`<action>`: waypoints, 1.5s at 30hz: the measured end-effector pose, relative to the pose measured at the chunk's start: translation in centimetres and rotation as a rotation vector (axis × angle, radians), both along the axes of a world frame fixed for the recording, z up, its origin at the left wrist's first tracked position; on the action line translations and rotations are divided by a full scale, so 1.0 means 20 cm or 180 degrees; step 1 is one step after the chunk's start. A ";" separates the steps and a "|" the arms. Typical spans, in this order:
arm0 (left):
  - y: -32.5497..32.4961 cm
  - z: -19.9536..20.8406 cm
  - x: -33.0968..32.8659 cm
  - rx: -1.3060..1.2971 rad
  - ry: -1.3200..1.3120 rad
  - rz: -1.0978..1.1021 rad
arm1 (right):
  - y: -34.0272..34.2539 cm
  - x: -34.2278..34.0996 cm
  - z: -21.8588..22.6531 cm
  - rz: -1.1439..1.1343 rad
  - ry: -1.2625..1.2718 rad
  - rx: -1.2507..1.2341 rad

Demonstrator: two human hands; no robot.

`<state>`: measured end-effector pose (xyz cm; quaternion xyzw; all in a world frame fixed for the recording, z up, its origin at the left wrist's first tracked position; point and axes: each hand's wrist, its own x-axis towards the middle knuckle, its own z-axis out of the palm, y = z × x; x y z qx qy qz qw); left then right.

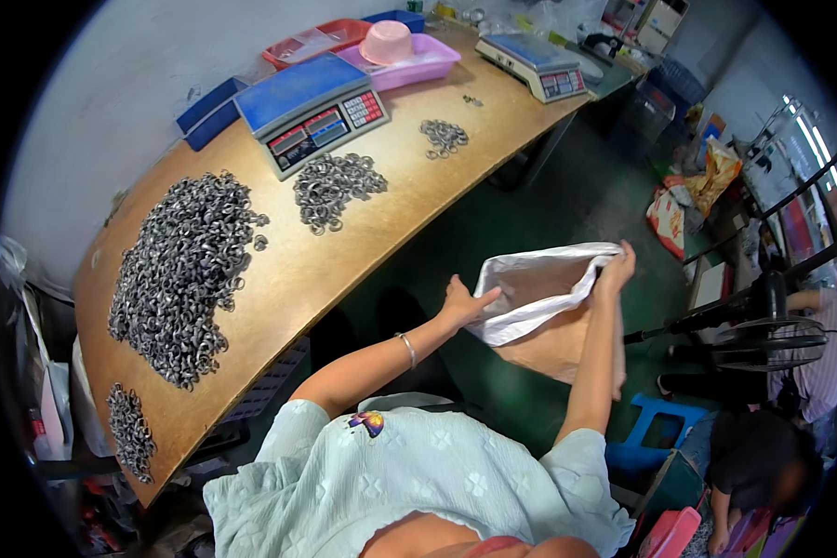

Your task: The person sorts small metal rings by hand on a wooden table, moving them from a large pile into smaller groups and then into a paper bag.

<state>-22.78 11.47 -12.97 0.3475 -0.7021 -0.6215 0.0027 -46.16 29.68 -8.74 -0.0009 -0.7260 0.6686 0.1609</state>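
Just right of the tabletop [330, 270], the sack [541, 352] is mouth-open. The left hand [462, 304], loosely spread, has its thumb at the rim nearer the tabletop; I cannot tell whether it grips. The right hand [616, 270] clasps the farther rim.

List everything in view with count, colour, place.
Bag: one, brown, white rim, between the hands
Ring piles: four, grey, on table
Table: one, tan, left to top
Scales: two, pale, blue-topped, on table
Blue bins: two, table's wall side
Red tray: one, behind nearer scale
Purple tray: one, between scales
Bowl: one, pink, in purple tray
Fan: one, black, right
Stool: one, blue, lower right
Co-workers: at least two, lower right
Other clutter: uncountable, edges
Bracelet: one, silvery, left wrist
Left hand: one, bag's left edge
Right hand: one, gripping bag's right rim
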 end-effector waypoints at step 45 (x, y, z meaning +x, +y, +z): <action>-0.69 0.38 0.65 -0.3135 0.0304 0.0668 | -1.33 0.73 0.10 0.3389 0.2157 0.1962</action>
